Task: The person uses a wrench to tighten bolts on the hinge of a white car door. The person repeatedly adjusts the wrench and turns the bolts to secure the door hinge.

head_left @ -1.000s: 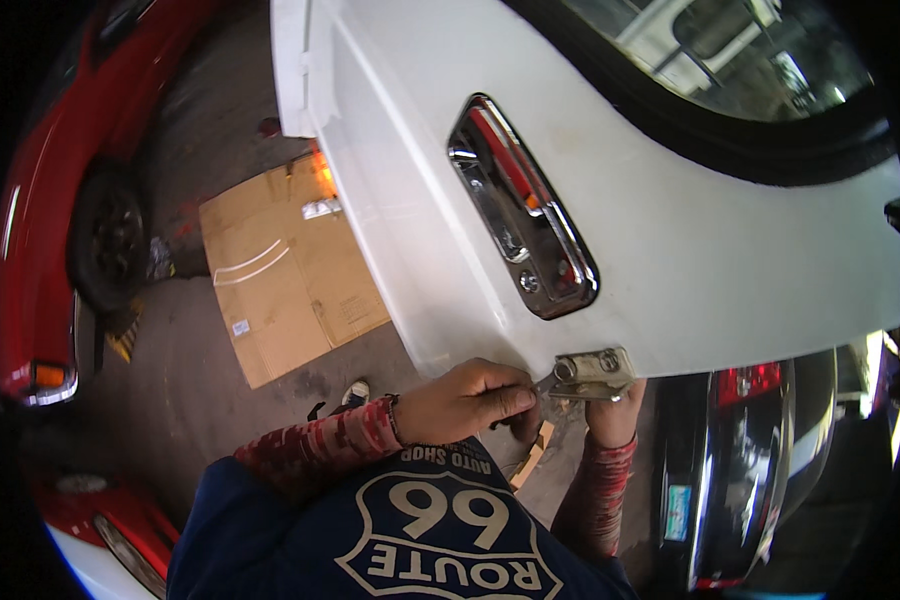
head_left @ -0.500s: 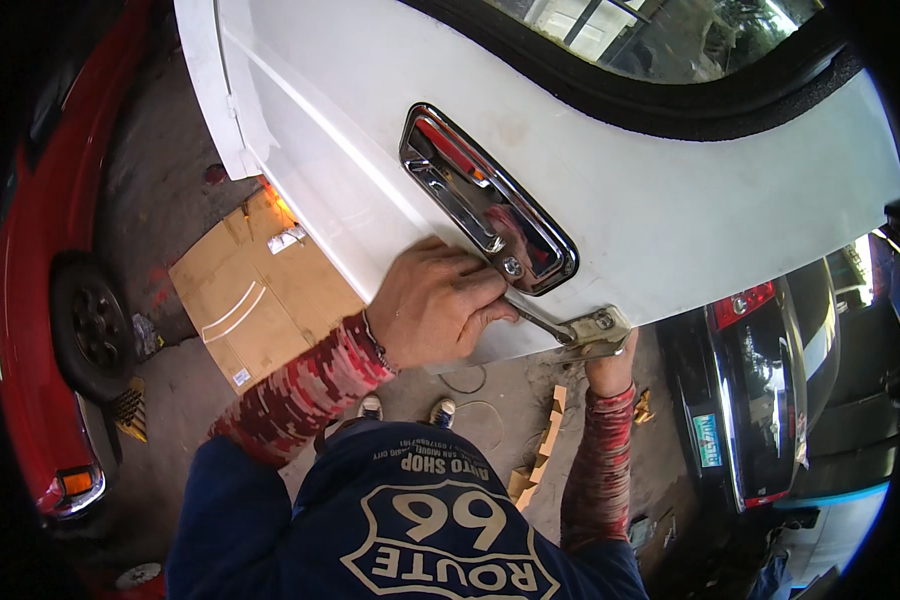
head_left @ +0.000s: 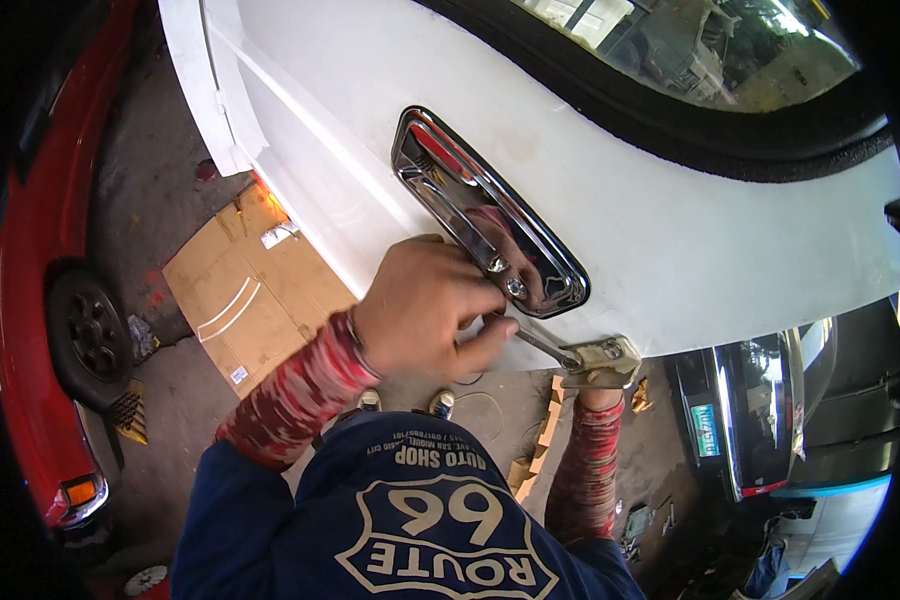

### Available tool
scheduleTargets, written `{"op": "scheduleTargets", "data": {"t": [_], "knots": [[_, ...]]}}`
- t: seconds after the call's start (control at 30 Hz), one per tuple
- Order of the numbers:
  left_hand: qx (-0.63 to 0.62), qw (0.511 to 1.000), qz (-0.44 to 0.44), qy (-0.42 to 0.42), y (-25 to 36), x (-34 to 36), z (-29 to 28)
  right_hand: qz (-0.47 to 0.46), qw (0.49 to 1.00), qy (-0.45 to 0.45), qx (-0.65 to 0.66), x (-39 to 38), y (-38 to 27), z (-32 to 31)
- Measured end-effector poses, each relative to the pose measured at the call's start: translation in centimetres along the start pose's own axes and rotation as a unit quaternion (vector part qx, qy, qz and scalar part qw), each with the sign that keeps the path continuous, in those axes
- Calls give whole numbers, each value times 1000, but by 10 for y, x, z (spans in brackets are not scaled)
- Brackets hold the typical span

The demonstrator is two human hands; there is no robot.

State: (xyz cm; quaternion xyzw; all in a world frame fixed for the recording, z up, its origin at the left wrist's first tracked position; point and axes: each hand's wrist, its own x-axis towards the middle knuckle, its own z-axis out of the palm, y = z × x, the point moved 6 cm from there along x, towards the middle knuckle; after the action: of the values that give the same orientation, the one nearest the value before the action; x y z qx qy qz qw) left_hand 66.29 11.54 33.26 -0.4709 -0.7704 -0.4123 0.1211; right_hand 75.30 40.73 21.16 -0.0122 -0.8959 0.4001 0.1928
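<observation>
A white car door (head_left: 650, 230) with a chrome handle (head_left: 515, 225) fills the upper middle. Below the handle, my left hand (head_left: 425, 312) is closed on the near end of a slim metal wrench (head_left: 538, 344). Its thumb is slightly blurred. The wrench's far end meets a worn metal latch piece (head_left: 608, 353) at the door's lower edge. My right hand (head_left: 600, 398) is under that latch piece, touching it from below; its fingers are mostly hidden behind the metal.
A flattened cardboard sheet (head_left: 225, 290) lies on the floor to the left, with a red car (head_left: 45, 260) beyond it. At the right stands a dark car (head_left: 755, 400). A folded cardboard strip (head_left: 542, 440) and loose tools are on the floor near my right arm.
My left hand has shifted slightly left and down, its thumb now farther from the fingers. The wrench's handle has swung a little lower. The view has moved slightly; my right hand stays at the latch piece.
</observation>
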Motion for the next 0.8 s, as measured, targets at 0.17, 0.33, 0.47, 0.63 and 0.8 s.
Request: {"op": "scheduleTargets", "data": {"t": [0.17,0.33,0.47,0.63,0.8], "knots": [[-55,983,79,158,9,-7,-24,10,984,68,165,-8,25,10],[-277,961,-9,18,8,-31,1,31,962,89,256,-22,35,18],[-490,855,-153,-68,9,-57,54,42,942,109,314,-26,35,21],[-634,728,-200,-171,21,-62,105,57,885,148,438,-27,45,27],[-599,771,-175,-132,33,-45,115,-14,919,162,358,-27,48,22]]}}
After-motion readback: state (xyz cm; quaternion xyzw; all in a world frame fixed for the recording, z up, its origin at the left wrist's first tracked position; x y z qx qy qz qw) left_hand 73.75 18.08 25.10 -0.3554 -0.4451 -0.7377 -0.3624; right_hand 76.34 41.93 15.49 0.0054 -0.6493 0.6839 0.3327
